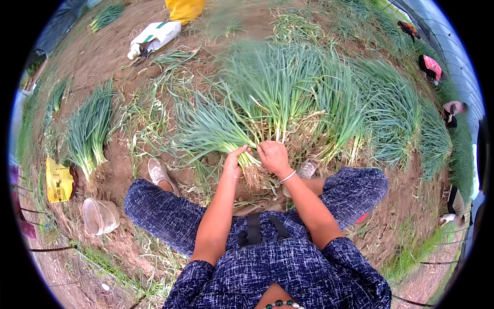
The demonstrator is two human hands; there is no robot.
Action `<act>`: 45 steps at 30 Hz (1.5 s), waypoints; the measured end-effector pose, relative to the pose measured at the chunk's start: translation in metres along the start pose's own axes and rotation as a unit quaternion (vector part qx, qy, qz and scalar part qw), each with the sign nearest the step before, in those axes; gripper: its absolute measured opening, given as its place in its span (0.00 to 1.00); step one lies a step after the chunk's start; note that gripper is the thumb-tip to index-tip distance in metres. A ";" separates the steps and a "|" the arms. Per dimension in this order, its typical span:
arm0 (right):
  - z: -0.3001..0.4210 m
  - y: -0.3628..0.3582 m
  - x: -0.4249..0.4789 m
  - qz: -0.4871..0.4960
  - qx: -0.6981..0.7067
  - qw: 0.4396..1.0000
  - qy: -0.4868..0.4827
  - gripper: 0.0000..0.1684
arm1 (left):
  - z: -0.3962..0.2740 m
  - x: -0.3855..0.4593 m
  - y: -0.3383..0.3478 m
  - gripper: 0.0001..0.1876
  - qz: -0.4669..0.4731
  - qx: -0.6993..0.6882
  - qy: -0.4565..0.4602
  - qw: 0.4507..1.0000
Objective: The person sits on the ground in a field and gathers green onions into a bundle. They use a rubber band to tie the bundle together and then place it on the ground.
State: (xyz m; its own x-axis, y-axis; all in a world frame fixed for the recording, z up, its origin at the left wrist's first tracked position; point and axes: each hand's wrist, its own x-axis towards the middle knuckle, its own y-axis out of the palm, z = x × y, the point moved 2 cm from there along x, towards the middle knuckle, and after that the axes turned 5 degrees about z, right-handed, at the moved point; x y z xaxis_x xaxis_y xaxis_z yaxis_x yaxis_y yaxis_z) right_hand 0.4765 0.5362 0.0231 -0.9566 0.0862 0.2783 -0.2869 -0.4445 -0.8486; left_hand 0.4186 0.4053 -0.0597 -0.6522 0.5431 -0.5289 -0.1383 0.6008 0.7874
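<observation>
My left hand [232,161] is closed around the pale stems of a bunch of scallions [216,133], just above the roots. The leaves fan out to the left, and the tangled roots [256,176] hang below, between my hands. Beside it, my right hand [274,156] has its fingers curled at the bunch's upper right edge. Whether it pinches a stalk there is hidden by the fingers. Right behind my hands stands a large heap of scallions [285,85] with green leaves upward and dry, brownish root ends toward me.
Tied-looking scallion bunches [90,129] lie at left, near a yellow bag [60,180] and a plastic bucket [101,217]. A white bag [156,35] lies farther ahead. Loose leaf scraps [154,116] litter the soil. Several people, one in a pink top [431,67], bend along the right edge.
</observation>
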 end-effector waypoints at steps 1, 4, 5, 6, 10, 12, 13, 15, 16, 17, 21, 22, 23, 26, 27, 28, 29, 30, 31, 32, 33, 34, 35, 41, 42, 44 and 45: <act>0.000 -0.002 0.000 0.015 -0.006 1.000 -0.010 0.11 | -0.001 0.000 0.003 0.09 0.013 0.014 -0.006 1.000; 0.003 -0.001 -0.003 -0.023 0.024 0.999 0.009 0.09 | -0.005 -0.003 0.012 0.12 0.028 0.043 -0.010 0.999; 0.002 -0.001 -0.005 -0.040 0.037 0.998 0.020 0.09 | -0.006 -0.002 0.012 0.12 0.038 0.031 -0.002 0.999; -0.011 0.004 -0.008 -0.088 0.001 0.996 0.028 0.06 | -0.011 -0.001 0.008 0.12 0.047 0.021 0.007 0.999; -0.086 -0.023 -0.033 -0.186 -0.131 0.958 0.172 0.05 | -0.044 -0.018 0.018 0.11 0.001 0.075 0.085 0.994; -0.142 -0.040 -0.051 -0.196 -0.126 0.892 0.387 0.14 | -0.059 -0.019 0.017 0.10 0.018 0.053 0.117 0.992; -0.143 -0.051 -0.049 -0.157 -0.034 0.896 0.414 0.22 | -0.066 -0.019 0.013 0.10 0.028 0.066 0.123 0.990; -0.115 -0.050 -0.023 0.019 0.251 0.825 0.506 0.27 | -0.069 -0.018 0.007 0.10 0.037 0.058 0.124 0.990; -0.093 -0.041 -0.014 0.084 0.339 0.799 0.490 0.29 | -0.063 -0.017 0.009 0.11 0.039 0.051 0.110 0.992; -0.069 -0.029 -0.007 0.147 0.424 0.761 0.469 0.31 | -0.056 -0.016 0.011 0.12 0.040 0.046 0.095 0.994; -0.056 0.007 0.002 0.046 0.203 0.905 0.371 0.22 | -0.046 -0.018 0.014 0.14 0.059 0.054 0.079 0.994; -0.075 0.017 0.001 -0.009 0.126 0.924 0.360 0.21 | -0.051 -0.021 0.018 0.12 0.044 0.048 0.084 0.994; -0.070 0.000 0.009 -0.010 0.094 0.912 0.400 0.20 | -0.064 -0.028 0.007 0.12 0.041 0.020 0.111 0.993; -0.128 -0.047 -0.001 0.066 -0.040 0.912 0.403 0.21 | -0.097 -0.026 0.002 0.10 0.057 -0.035 0.149 0.987; -0.124 -0.062 0.000 0.136 -0.140 0.895 0.402 0.27 | -0.101 -0.027 0.002 0.10 0.050 -0.032 0.153 0.986; -0.109 -0.076 0.006 0.070 -0.158 0.930 0.325 0.31 | -0.102 -0.029 0.006 0.10 0.045 -0.031 0.153 0.987; -0.089 -0.086 0.012 0.005 -0.176 0.954 0.244 0.35 | -0.101 -0.030 0.008 0.10 0.040 -0.031 0.153 0.987; -0.063 -0.089 0.021 0.012 -0.115 0.976 0.186 0.36 | -0.099 -0.029 0.001 0.10 0.046 -0.011 0.152 0.987; -0.040 -0.085 0.025 0.017 -0.056 0.989 0.134 0.38 | -0.092 -0.027 0.002 0.10 0.048 -0.016 0.139 0.989; -0.028 -0.065 0.024 0.085 0.119 0.977 0.157 0.35 | -0.085 -0.026 0.006 0.10 0.052 -0.017 0.123 0.991; -0.021 -0.042 0.021 0.149 0.293 0.929 0.171 0.31 | -0.082 -0.026 0.007 0.10 0.053 -0.016 0.111 0.992; -0.018 -0.026 0.018 0.209 0.379 0.875 0.216 0.26 | -0.081 -0.024 0.003 0.10 0.037 0.006 0.113 0.993; -0.016 -0.012 0.014 0.267 0.458 0.808 0.257 0.21 | -0.081 -0.022 -0.001 0.10 0.046 -0.008 0.101 0.994; -0.026 0.011 -0.005 -0.170 0.376 0.865 0.286 0.08 | -0.070 -0.026 0.005 0.13 0.019 -0.015 0.128 0.992; -0.045 0.009 -0.009 -0.208 0.472 0.766 0.384 0.09 | -0.075 -0.028 0.004 0.12 0.013 -0.030 0.140 0.990; -0.110 0.012 -0.034 -0.147 0.623 0.643 0.420 0.20 | -0.088 -0.027 0.005 0.10 0.041 -0.060 0.139 0.988; -0.093 0.006 -0.027 -0.061 0.612 0.678 0.402 0.20 | -0.096 -0.028 -0.004 0.10 0.059 -0.088 0.124 0.987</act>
State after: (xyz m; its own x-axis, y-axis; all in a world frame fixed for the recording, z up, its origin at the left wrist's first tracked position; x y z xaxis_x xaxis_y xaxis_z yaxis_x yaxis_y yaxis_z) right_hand 0.4957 0.6141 -0.0313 -0.7895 0.4275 -0.4404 -0.5796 -0.7553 0.3059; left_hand 0.3661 0.3317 -0.0177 -0.8303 0.4303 -0.3542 -0.1641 0.4185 0.8932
